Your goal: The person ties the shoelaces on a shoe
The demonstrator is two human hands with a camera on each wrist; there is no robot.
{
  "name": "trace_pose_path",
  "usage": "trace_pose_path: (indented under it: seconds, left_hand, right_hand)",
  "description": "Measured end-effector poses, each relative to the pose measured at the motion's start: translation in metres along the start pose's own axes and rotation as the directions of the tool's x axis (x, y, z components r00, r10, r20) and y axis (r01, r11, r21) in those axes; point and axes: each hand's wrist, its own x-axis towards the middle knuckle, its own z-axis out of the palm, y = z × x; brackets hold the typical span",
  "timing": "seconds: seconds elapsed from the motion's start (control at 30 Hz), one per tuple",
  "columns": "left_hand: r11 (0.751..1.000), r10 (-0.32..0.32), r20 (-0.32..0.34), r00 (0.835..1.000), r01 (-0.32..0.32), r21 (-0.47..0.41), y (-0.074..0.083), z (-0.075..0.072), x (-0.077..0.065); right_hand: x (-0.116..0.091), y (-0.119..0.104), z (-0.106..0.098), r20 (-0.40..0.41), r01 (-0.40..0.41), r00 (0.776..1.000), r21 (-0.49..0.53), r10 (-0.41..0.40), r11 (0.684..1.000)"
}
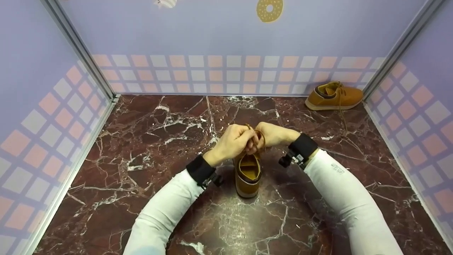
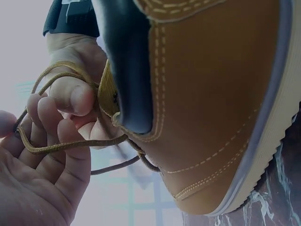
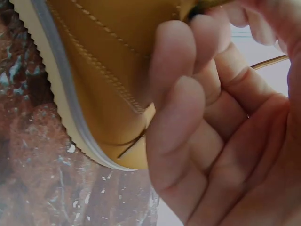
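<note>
A tan lace-up shoe [image 1: 247, 187] stands on the marbled surface, its heel toward me. Over its front, my left hand [image 1: 231, 141] and right hand [image 1: 271, 135] meet, hiding the toe in the head view. In the left wrist view, a brown shoelace [image 2: 70, 147] rises from the eyelets and runs across the fingers of the left hand [image 2: 44, 174], which pinches it near the thumb. The right hand [image 2: 75, 92] grips a looped stretch of lace, thumb pressed beside the shoe's tongue. Its curled fingers sit close to the shoe's side [image 3: 99, 61] in the right wrist view.
A second tan shoe [image 1: 334, 96] lies at the back right corner by the wall, one lace trailing onto the marbled surface [image 1: 159, 141]. Lilac panels with pink and white squares [image 1: 233, 74] close off the back and both sides.
</note>
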Motion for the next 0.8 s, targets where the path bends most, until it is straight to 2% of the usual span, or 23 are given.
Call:
trace_pose_path:
  seconds: [0.07,0.13,0.23,0.37,0.47,0.5,0.57,0.67,0.73,0.8]
  left_hand:
    - [1.000,-0.001,0.003,1.000,0.001,-0.011,0.000,0.000,0.000]
    - [1.000,-0.008,-0.006,1.000,0.008,-0.015,0.000,0.000,0.000]
    - [0.999,-0.022,-0.025,0.999,0.021,-0.040,0.000,-0.001,0.000]
    - [0.998,-0.034,-0.090,0.995,0.029,-0.062,-0.001,-0.002,-0.001]
    - [0.998,-0.045,-0.148,0.988,0.037,-0.057,-0.002,-0.001,-0.001]
    - [0.997,-0.054,-0.163,0.985,0.044,-0.062,-0.002,-0.001,-0.001]
    - [0.994,-0.078,-0.185,0.980,0.063,-0.085,-0.002,0.001,-0.001]
    - [0.971,-0.154,-0.201,0.967,0.110,-0.212,-0.001,0.004,0.001]
    - [0.933,-0.226,-0.215,0.950,0.148,-0.327,-0.001,0.005,0.003]
    - [0.870,-0.307,-0.224,0.925,0.177,-0.460,0.000,0.006,0.006]
  right_hand:
    - [-0.001,-0.002,0.000,-0.006,0.010,1.000,-0.026,-0.011,1.000]
    - [-0.003,-0.002,0.000,-0.009,0.002,1.000,-0.007,-0.002,1.000]
    - [-0.007,0.001,0.000,-0.021,-0.061,0.998,0.042,0.062,0.997]
    - [-0.011,0.007,-0.001,-0.091,-0.157,0.981,0.150,0.172,0.976]
    - [-0.014,0.010,-0.001,-0.193,-0.143,0.959,0.308,0.209,0.940]
    - [-0.014,0.011,-0.001,-0.243,-0.121,0.945,0.364,0.220,0.923]
    - [-0.015,0.010,-0.001,-0.362,-0.044,0.903,0.458,0.232,0.888]
    - [-0.015,0.008,0.002,-0.537,0.110,0.809,0.538,0.239,0.835]
    - [-0.015,0.006,0.003,-0.609,0.206,0.760,0.558,0.229,0.804]
    - [-0.015,0.002,0.004,-0.628,0.283,0.743,0.608,0.232,0.741]
